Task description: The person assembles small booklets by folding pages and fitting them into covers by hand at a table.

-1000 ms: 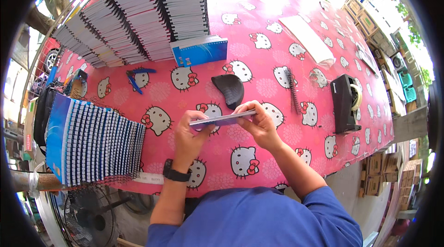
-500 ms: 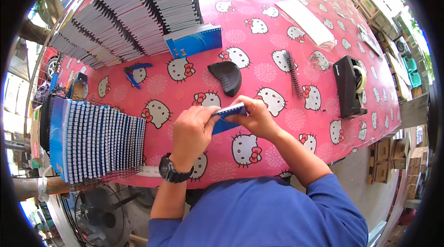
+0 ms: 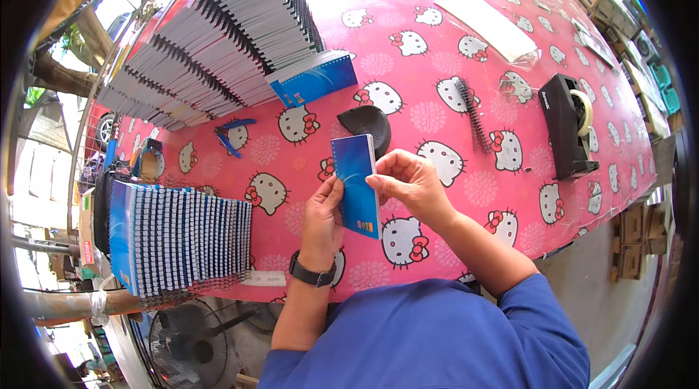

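Note:
A blue-covered notebook [image 3: 355, 189] with punched holes along its left edge stands over the pink tablecloth, its cover facing me. My left hand [image 3: 324, 214] grips its left edge, thumb on the cover. At the opposite edge, my right hand [image 3: 408, 179] has thumb and forefinger closed on the page side; the other fingers are curled. Just behind the notebook lies a black curved, ridged block [image 3: 370, 125], partly covered by it. A loose black binding coil [image 3: 473, 116] rests farther right. Blue-handled pliers [image 3: 233, 137] lie to the left.
Tall rows of bound notebooks [image 3: 218, 47] fill the far left, with a blue notebook [image 3: 317, 82] at their near end. Another notebook stack [image 3: 182, 240] stands at near left. On the right is a black tape dispenser [image 3: 564, 127]; behind it, a white plastic-wrapped sheet [image 3: 488, 25].
The notebook has turned from a low, edge-on tilt to upright with its cover showing. My left hand has moved down to its left edge; my right hand has shifted to the right edge.

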Action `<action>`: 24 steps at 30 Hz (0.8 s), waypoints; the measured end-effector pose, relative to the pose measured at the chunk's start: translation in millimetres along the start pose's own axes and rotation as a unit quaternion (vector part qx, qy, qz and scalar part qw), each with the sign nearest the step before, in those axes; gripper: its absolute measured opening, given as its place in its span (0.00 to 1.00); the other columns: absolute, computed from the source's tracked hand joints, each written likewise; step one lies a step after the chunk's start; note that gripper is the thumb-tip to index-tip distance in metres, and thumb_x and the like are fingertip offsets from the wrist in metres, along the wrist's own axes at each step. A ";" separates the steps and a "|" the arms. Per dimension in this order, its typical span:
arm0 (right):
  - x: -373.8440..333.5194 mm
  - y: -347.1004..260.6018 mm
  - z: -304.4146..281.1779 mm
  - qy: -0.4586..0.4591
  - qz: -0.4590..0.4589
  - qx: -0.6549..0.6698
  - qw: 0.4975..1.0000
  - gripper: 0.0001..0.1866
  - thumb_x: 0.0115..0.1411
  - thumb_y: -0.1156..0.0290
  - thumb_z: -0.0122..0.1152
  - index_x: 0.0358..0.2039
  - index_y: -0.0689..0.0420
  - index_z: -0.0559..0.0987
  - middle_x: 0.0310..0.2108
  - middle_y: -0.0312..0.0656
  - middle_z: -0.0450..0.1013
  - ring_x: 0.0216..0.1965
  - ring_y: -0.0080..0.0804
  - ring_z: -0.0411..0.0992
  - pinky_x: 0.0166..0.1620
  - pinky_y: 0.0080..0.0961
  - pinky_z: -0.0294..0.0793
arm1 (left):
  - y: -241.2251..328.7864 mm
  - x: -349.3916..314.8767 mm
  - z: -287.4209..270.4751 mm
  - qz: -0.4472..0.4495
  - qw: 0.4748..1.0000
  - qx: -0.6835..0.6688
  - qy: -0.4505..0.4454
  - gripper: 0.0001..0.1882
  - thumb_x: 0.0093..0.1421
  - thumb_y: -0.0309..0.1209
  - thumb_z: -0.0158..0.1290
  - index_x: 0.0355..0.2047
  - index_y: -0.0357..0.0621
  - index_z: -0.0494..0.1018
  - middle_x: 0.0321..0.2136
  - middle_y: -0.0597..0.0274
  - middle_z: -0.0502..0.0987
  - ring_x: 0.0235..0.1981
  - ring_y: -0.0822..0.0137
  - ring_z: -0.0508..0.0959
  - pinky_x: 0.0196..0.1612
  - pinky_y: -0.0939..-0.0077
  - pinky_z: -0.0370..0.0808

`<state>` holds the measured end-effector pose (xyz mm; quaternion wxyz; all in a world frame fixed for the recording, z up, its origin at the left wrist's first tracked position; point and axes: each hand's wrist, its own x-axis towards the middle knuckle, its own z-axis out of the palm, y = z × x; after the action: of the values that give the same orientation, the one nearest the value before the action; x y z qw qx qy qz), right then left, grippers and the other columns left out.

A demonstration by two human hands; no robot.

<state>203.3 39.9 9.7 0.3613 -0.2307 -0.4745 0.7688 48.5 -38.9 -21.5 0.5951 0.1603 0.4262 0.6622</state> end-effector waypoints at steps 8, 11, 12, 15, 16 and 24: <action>1.5 0.4 -9.8 0.010 0.042 0.025 0.999 0.13 0.54 0.70 0.63 0.36 0.61 0.72 0.30 0.38 0.74 0.28 0.21 0.73 0.30 0.19 0.76 | -8.4 1.2 6.1 0.048 0.998 0.000 0.036 0.12 0.61 0.31 0.48 0.43 0.38 0.71 0.36 0.61 0.77 0.35 0.73 0.76 0.39 0.80 0.75; 2.8 7.9 -14.2 0.008 0.053 0.082 0.995 0.13 0.55 0.69 0.62 0.36 0.61 0.72 0.31 0.37 0.74 0.30 0.20 0.73 0.31 0.19 0.75 | -9.9 0.7 5.7 0.045 0.997 -0.056 0.030 0.13 0.61 0.30 0.49 0.44 0.38 0.71 0.38 0.60 0.77 0.35 0.72 0.77 0.39 0.78 0.76; 3.2 9.6 -14.8 0.004 0.053 0.101 0.993 0.13 0.55 0.68 0.62 0.37 0.61 0.72 0.31 0.37 0.74 0.30 0.19 0.73 0.31 0.19 0.75 | -10.1 0.1 5.6 0.026 0.996 -0.080 0.031 0.12 0.60 0.29 0.49 0.43 0.39 0.71 0.37 0.60 0.77 0.35 0.72 0.77 0.39 0.78 0.76; 3.1 9.5 -9.6 0.026 0.068 0.067 0.995 0.12 0.55 0.69 0.62 0.36 0.61 0.73 0.31 0.37 0.74 0.31 0.20 0.73 0.33 0.19 0.74 | -14.5 -0.6 -3.8 0.017 0.994 -0.104 0.042 0.10 0.60 0.29 0.50 0.41 0.39 0.72 0.37 0.61 0.77 0.35 0.72 0.77 0.38 0.78 0.76; 2.8 9.4 -6.6 0.052 0.075 0.039 0.995 0.11 0.54 0.69 0.62 0.35 0.61 0.74 0.31 0.37 0.74 0.30 0.20 0.73 0.33 0.19 0.74 | -17.3 -0.5 -9.8 0.019 0.993 -0.101 0.052 0.10 0.60 0.28 0.50 0.41 0.40 0.71 0.36 0.61 0.77 0.35 0.73 0.77 0.38 0.79 0.76; 4.1 31.3 -19.3 0.068 0.010 0.013 0.998 0.08 0.53 0.70 0.64 0.29 0.59 0.75 0.25 0.32 0.74 0.26 0.13 0.68 0.31 0.12 0.67 | -22.4 -5.0 -11.7 0.087 0.992 -0.065 0.058 0.10 0.59 0.28 0.52 0.40 0.39 0.69 0.35 0.63 0.76 0.35 0.75 0.75 0.40 0.80 0.73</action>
<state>203.5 44.9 -27.0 0.3882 -0.2823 -0.4367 0.7608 55.9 -49.5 -43.8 0.5189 0.1192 0.4001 0.7459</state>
